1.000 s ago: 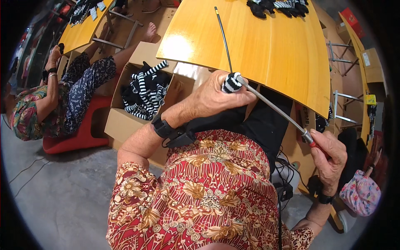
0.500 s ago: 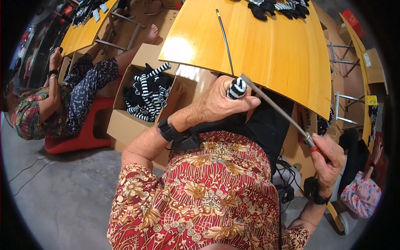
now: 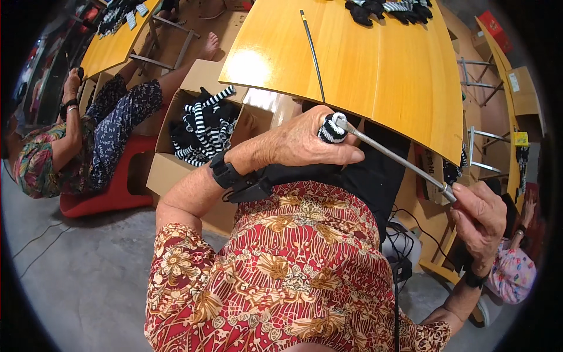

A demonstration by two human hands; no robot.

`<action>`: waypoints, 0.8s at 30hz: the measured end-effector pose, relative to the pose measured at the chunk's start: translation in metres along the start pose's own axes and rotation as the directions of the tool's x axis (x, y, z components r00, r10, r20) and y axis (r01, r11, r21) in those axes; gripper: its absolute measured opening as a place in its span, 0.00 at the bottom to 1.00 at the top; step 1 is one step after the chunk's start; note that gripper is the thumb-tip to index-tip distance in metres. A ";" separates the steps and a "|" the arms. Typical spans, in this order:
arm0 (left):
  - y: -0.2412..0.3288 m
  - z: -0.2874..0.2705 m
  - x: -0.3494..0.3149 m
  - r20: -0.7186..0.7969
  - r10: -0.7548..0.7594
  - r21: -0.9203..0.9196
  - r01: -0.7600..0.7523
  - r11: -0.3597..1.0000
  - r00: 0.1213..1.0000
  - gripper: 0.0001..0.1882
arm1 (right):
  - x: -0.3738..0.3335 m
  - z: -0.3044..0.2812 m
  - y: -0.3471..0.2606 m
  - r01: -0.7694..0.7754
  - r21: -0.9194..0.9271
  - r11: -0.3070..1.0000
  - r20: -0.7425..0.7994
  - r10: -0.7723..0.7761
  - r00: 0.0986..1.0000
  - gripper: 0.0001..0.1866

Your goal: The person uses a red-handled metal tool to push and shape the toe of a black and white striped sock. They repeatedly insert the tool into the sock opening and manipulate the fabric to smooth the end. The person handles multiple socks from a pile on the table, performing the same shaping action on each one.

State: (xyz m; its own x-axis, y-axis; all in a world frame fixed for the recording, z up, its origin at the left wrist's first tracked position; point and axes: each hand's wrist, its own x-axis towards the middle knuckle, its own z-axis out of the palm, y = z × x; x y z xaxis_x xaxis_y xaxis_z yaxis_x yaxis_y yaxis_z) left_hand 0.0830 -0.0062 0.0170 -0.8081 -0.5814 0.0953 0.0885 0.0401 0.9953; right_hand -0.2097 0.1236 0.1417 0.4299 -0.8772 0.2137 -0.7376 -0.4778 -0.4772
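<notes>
My left hand [image 3: 296, 141] is closed around a small rolled knit piece in black and white stripes [image 3: 333, 130], just off the table's near edge. Its white end points up between the thumb and fingers. In my right hand [image 3: 482, 220] is a long screwdriver [image 3: 404, 163] with a slim metal shaft. The fingers pinch it near the metal collar and hide its red handle. The shaft runs up leftward to the knit piece, and its tip is at the white end, hidden by the fabric.
A yellow wooden table [image 3: 404, 76] stands ahead, bearing a thin dark rod [image 3: 314, 56] and dark knit items [image 3: 390, 9]. To the left, an open cardboard box [image 3: 164, 176] holds striped knits. Beyond it a person sits on a red stool [image 3: 111, 202]. Another person [image 3: 511, 273] is at right.
The screwdriver's flat tip, visible above the knit piece before, is now hidden at its white end. My right hand has moved outward to the right and slightly up; the knit piece has tilted.
</notes>
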 end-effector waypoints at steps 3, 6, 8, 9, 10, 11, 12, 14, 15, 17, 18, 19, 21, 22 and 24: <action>-0.001 0.002 0.001 0.089 -0.017 -0.053 0.021 0.998 0.996 0.16 | 0.003 0.010 0.010 0.003 0.116 0.993 -0.008 -0.002 1.000 0.22; -0.001 0.020 -0.004 -0.035 0.109 0.150 -0.102 0.983 0.993 0.14 | 0.011 0.020 0.008 -0.082 0.166 0.983 0.023 0.080 0.997 0.21; -0.006 0.021 0.005 0.127 -0.013 -0.037 0.018 0.999 0.992 0.20 | 0.016 0.025 0.004 -0.076 0.163 0.984 -0.025 0.081 0.996 0.20; -0.006 0.020 0.005 0.064 -0.034 -0.136 0.043 0.990 0.997 0.21 | 0.015 0.021 0.006 -0.079 0.149 0.986 -0.077 0.092 0.993 0.20; -0.006 0.019 0.005 0.002 -0.062 -0.236 0.060 0.970 0.998 0.22 | 0.014 0.018 0.008 -0.084 0.135 0.987 -0.128 0.101 0.987 0.19; -0.003 0.015 0.003 -0.008 -0.068 -0.233 0.064 0.970 0.998 0.22 | 0.009 0.015 0.008 -0.134 0.143 0.981 -0.149 0.156 0.977 0.19; -0.001 0.011 0.002 -0.015 -0.077 -0.232 0.071 0.970 0.997 0.22 | 0.003 0.013 0.009 -0.132 0.132 0.982 -0.129 0.149 0.980 0.19; -0.007 0.007 0.001 0.005 -0.032 -0.164 0.033 0.986 0.999 0.19 | -0.007 0.010 0.011 -0.126 0.111 0.986 -0.090 0.136 0.987 0.19; -0.006 0.006 0.001 -0.004 -0.051 -0.170 0.049 0.984 0.999 0.19 | -0.011 0.008 0.010 -0.129 0.095 0.987 -0.086 0.137 0.987 0.20; -0.003 0.005 0.000 -0.019 -0.088 -0.182 0.083 0.980 0.996 0.18 | -0.012 0.007 0.006 -0.119 0.088 0.989 -0.070 0.125 0.990 0.20; -0.003 0.006 0.000 -0.031 -0.097 -0.148 0.092 0.985 0.995 0.18 | -0.012 0.007 0.004 -0.111 0.087 0.990 -0.061 0.116 0.991 0.20; -0.002 0.007 0.000 -0.044 -0.107 -0.115 0.101 0.988 0.993 0.18 | -0.010 0.007 0.004 -0.085 0.049 0.995 -0.052 0.087 0.995 0.21; -0.004 0.007 0.001 -0.049 -0.092 -0.066 0.088 0.994 0.995 0.17 | -0.007 0.004 0.001 -0.069 0.024 0.997 -0.040 0.070 0.997 0.21; -0.006 0.007 0.001 -0.042 -0.068 -0.050 0.066 0.997 0.997 0.16 | -0.005 0.002 -0.001 -0.061 0.012 0.998 -0.032 0.062 0.998 0.21; -0.007 0.003 0.002 0.033 -0.082 -0.006 0.082 0.997 0.996 0.15 | 0.001 -0.003 -0.004 -0.028 -0.005 1.000 -0.005 0.028 1.000 0.22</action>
State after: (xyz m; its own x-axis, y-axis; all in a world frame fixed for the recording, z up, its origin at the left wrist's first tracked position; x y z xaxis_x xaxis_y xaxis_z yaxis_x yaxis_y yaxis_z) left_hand 0.0790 -0.0058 0.0101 -0.8316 -0.5552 0.0137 0.0250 -0.0128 0.9996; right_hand -0.2081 0.1247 0.1464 0.4070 -0.8902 0.2046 -0.7519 -0.4537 -0.4783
